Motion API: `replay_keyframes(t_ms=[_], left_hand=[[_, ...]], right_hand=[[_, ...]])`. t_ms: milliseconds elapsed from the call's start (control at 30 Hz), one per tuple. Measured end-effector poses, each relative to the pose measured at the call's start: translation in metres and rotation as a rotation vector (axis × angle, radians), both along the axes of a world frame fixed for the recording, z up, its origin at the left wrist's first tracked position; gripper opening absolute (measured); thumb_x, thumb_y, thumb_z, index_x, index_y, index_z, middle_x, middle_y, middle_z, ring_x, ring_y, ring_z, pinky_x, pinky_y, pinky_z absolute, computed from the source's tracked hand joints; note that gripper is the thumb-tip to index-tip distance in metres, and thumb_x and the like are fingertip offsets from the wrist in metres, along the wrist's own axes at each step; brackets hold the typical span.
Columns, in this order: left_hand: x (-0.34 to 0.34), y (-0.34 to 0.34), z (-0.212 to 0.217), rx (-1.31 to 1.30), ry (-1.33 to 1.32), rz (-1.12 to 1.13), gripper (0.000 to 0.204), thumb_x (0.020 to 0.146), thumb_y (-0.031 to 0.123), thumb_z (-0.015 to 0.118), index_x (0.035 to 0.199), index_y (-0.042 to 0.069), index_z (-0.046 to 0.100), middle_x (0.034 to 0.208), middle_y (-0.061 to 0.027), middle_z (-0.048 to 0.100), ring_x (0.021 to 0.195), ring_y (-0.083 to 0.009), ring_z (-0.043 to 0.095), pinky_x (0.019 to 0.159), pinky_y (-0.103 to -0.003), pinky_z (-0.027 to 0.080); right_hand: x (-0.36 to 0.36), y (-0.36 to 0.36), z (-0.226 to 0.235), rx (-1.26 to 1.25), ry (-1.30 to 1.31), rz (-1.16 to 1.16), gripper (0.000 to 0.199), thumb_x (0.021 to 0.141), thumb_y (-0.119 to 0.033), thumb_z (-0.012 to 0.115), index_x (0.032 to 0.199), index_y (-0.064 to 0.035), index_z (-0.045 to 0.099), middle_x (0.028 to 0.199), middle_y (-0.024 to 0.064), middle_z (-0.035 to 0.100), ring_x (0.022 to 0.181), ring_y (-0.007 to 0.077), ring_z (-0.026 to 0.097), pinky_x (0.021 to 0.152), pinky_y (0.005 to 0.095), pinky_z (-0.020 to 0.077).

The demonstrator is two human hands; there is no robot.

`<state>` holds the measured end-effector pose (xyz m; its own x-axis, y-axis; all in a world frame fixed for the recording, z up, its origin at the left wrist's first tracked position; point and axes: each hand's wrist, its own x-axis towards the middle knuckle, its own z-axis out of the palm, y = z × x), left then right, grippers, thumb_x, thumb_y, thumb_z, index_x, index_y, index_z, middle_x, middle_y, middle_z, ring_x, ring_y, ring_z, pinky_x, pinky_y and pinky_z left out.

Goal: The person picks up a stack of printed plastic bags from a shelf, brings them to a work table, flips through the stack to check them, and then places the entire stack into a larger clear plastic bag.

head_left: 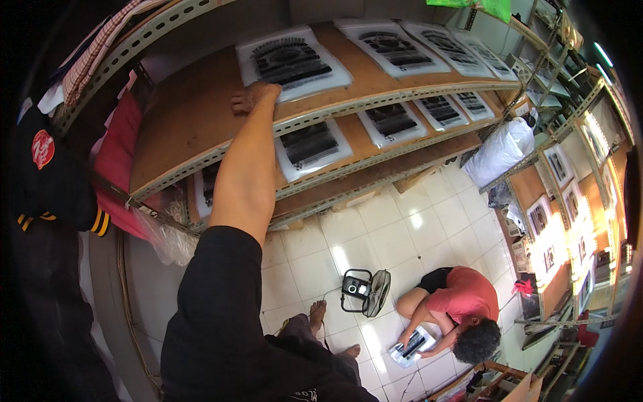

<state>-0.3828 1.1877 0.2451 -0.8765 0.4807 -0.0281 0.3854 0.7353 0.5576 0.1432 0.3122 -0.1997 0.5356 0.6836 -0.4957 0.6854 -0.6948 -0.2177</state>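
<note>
- In the head view, I see the left hand at a near corner of a pack on a shelf.
- Its fingers curl; I cannot tell whether they clamp anything.
- A person sits on the floor.

Sheet partly behind hand, green plastic cropped

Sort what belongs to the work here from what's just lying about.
Apparently in the work: plastic packet at the left hand, other packets, upper shelf, floor packet before seated person.
Lying about: floor fan, white sack, checked cloth, red cloth.
</note>
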Motion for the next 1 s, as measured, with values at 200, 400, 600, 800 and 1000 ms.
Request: replay_keyframes(t_ms=[200, 400, 600, 800, 1000], left_hand=[[-0.068, 0.068, -0.044, 0.044, -0.12, -0.065, 0.063, 0.075, 0.038, 0.072, 0.131, 0.012, 0.061, 0.151, -0.017, 0.039, 0.137, -0.0414, 0.034, 0.112, -0.052, 0.028], [-0.132, 0.114, -0.073, 0.082, -0.153, -0.181, 0.057, 0.076, 0.036, 0.072, 0.126, 0.011, 0.065, 0.135, -0.0188, 0.057, 0.125, -0.037, 0.05, 0.104, -0.052, 0.039], [-0.047, 0.096, -0.033, 0.475, -0.968, -0.206, 0.029, 0.084, 0.025, 0.061, 0.101, 0.002, 0.059, 0.09, -0.0121, 0.062, 0.078, -0.0297, 0.059, 0.067, -0.053, 0.05], [-0.125, 0.069, -0.053, 0.395, -0.409, -0.355, 0.037, 0.08, 0.02, 0.06, 0.107, -0.005, 0.065, 0.101, -0.0193, 0.068, 0.088, -0.035, 0.066, 0.076, -0.046, 0.053], [-0.014, -0.096, -0.05, 0.575, -0.218, -0.537, 0.028, 0.082, 0.018, 0.068, 0.102, -0.003, 0.068, 0.091, -0.0169, 0.072, 0.082, -0.0294, 0.068, 0.076, -0.04, 0.051]], right_hand=[[-0.064, 0.074, -0.002, 0.002, 0.589, -0.58, 0.072, 0.09, -0.039, 0.07, 0.14, 0.0027, 0.042, 0.104, 0.0217, 0.066, 0.086, 0.0276, 0.065, 0.072, 0.0394, 0.0534], [-0.029, 0.087, -0.015, 0.316, 0.868, -0.902, 0.068, 0.09, -0.036, 0.071, 0.139, 0.0013, 0.043, 0.093, 0.0175, 0.07, 0.072, 0.0215, 0.066, 0.06, 0.0344, 0.0538], [-0.009, 0.189, 0.051, 0.374, 0.098, -0.438, 0.047, 0.083, -0.015, 0.068, 0.12, 0.0123, 0.058, 0.097, 0.0231, 0.067, 0.092, 0.0299, 0.065, 0.077, 0.0388, 0.0524], [-0.089, 0.455, 0.21, 0.781, 0.284, 0.241, 0.049, 0.086, -0.008, 0.066, 0.132, 0.0057, 0.053, 0.124, 0.0244, 0.06, 0.113, 0.034, 0.06, 0.096, 0.0384, 0.0465], [-0.223, 0.618, 0.376, 1.112, 0.05, 0.919, 0.072, 0.081, -0.016, 0.073, 0.145, -0.0077, 0.041, 0.143, 0.0219, 0.045, 0.134, 0.0396, 0.041, 0.112, 0.0487, 0.0327]])
